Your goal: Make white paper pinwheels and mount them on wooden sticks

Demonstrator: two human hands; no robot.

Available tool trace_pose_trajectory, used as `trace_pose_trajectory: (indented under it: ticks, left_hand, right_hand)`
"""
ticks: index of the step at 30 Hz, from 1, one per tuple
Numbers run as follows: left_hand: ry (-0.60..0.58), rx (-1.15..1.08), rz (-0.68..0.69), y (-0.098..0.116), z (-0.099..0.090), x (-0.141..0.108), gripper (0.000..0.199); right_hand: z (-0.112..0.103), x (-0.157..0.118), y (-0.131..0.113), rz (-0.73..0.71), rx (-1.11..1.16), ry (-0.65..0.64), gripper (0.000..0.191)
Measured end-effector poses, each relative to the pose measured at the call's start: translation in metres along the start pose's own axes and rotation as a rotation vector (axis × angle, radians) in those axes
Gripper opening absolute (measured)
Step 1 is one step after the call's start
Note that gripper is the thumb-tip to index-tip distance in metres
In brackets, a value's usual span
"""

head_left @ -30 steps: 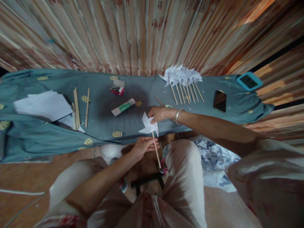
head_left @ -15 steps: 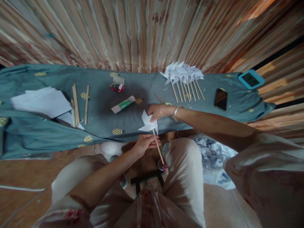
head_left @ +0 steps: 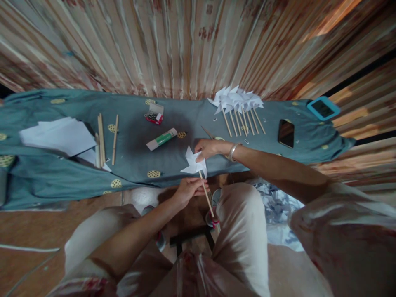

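Here on my feed from the head camera, all eyes on the middle: there's the pinwheel (head_left: 192, 164), white blades up at twelve, its stick (head_left: 208, 201) slanting down toward five, held out just past the near edge of the cloth (head_left: 133, 107). My left hand (head_left: 189, 191) is on the stick just below the blades, fingers nearly closed and the stick caught lightly between thumb and fingertips. And look at the right hand (head_left: 208, 149), in from three o'clock with a bangle (head_left: 234, 152) at the wrist! Fingers curled in, thumb pinched down on the paper near the hub; what the fingertips underneath are doing, I can't tell.

Around the pinwheel now: scissors (head_left: 207, 132) at one, partly covered by that right hand. A bunch of pinwheels (head_left: 238, 101) lies between one and two, sticks pointing our way. Phone (head_left: 286, 133) between two and three, blue device (head_left: 324, 108) beyond it. Down at four, a bag (head_left: 280, 212) crammed with paper scraps. Over to ten, a green-banded tube (head_left: 161, 139), with a small open box (head_left: 154, 119) behind it. And out near nine, loose sticks (head_left: 100, 140) beside the sheets (head_left: 58, 138).
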State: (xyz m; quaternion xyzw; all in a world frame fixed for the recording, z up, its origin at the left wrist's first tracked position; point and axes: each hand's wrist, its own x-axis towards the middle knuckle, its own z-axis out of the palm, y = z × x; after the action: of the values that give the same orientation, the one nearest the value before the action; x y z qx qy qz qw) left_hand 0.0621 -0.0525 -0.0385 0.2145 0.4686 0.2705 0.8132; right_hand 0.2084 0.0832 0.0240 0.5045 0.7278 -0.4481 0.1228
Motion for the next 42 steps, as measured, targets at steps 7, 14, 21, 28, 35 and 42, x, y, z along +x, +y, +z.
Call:
trace_pose_trajectory:
  ticks: [7,14,21,28,35,42]
  left_hand:
    - [-0.018,0.027,0.025,0.012,-0.009,-0.006,0.026]
    - [-0.049,0.027,0.092,0.022,-0.008,-0.005,0.036]
    - [-0.013,0.031,0.168,0.045,0.000,0.000,0.033]
    - [0.012,0.017,0.244,0.064,0.003,0.006,0.044]
    - [0.060,0.077,0.336,0.069,0.004,0.017,0.043]
    - [0.090,0.116,0.401,0.071,0.002,0.025,0.047]
  right_hand:
    - [0.006,-0.008,0.021,-0.081,0.380,0.017,0.035]
    - [0.009,-0.030,0.016,-0.111,0.773,0.133,0.042]
    - [0.010,-0.032,0.029,-0.170,1.149,0.478,0.038]
    - [0.034,-0.020,0.035,-0.271,1.358,0.573,0.054]
    - [0.040,-0.018,0.030,-0.269,1.277,0.614,0.054]
    - [0.037,-0.022,0.026,-0.309,1.136,0.563,0.049]
